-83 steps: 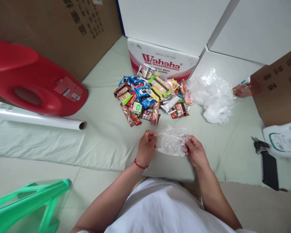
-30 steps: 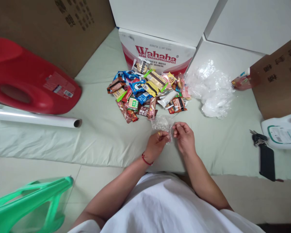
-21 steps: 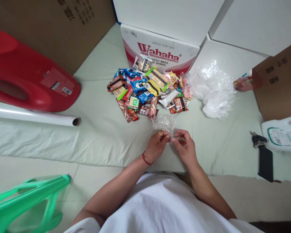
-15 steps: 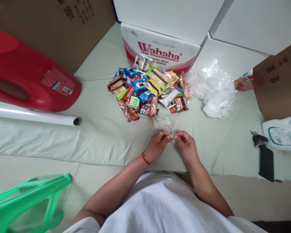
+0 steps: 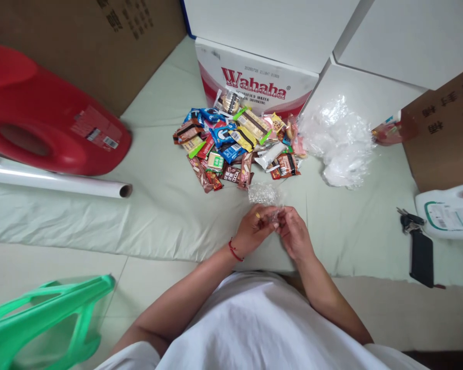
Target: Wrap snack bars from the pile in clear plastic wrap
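A small clear plastic bag point(image 5: 265, 193) lies crumpled at my fingertips, its body spreading away from me over the pale green cloth. My left hand point(image 5: 254, 228), with a red cord at the wrist, is closed on the bag's near edge. My right hand point(image 5: 296, 232) meets it there, thumb and fingers pinching the same edge. The fingertips of both hands touch or nearly touch, so the gathered plastic is partly hidden. Just beyond the bag is a heap of wrapped snacks point(image 5: 231, 144) in blue, yellow, brown and red packets.
A pile of clear plastic bags point(image 5: 337, 141) lies right of the snacks. Behind stands a white-and-red Wahaha carton point(image 5: 254, 77). On the left are a red jug point(image 5: 57, 118) and a white roll point(image 5: 61, 181); on the right, keys point(image 5: 411, 221), a black case point(image 5: 422, 259) and a white bottle point(image 5: 451, 210).
My hands have come closer together, and the right fingers now overlap the bag's edge beside the left ones. The bag has shifted slightly to the right.
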Available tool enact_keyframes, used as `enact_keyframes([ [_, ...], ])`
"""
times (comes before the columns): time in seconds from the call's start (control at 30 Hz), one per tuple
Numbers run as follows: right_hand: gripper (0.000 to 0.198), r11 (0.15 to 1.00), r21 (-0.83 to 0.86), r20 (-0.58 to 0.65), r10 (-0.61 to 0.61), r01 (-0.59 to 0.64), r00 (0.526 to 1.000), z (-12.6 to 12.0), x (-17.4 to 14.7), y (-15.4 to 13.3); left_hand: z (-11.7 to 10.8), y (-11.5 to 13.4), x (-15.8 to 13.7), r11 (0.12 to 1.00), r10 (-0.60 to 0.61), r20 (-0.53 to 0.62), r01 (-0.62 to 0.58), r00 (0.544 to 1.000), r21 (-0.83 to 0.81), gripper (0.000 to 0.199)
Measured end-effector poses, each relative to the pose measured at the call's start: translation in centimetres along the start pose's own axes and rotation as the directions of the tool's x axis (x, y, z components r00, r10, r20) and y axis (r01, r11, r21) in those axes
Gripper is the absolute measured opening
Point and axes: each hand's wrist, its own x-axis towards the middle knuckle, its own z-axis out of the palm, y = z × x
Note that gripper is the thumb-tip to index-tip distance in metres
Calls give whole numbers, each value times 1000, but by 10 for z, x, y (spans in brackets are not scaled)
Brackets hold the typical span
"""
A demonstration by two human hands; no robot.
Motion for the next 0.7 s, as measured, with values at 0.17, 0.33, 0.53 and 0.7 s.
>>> enact_keyframes([
  [0.17,43,995,-95,-67,-17,10,998,-5,0,3,2,0,-2,984,54,79,-67,995,163,42],
  [0.33,38,998,-1,-120,68,-69,990,-10,2,-1,6,-6,-1,986,-13,8,12,1000,165,39],
  [0.53,39,989,59,-97,142,-136,985,-12,1,-5,4,-3,-1,989,-5,-40,11,999,148,9],
  [0.7,41,994,-59,-102,84,-91,991,-11,0,-3,9,0,-4,979,103,-50,-92,993,183,41],
])
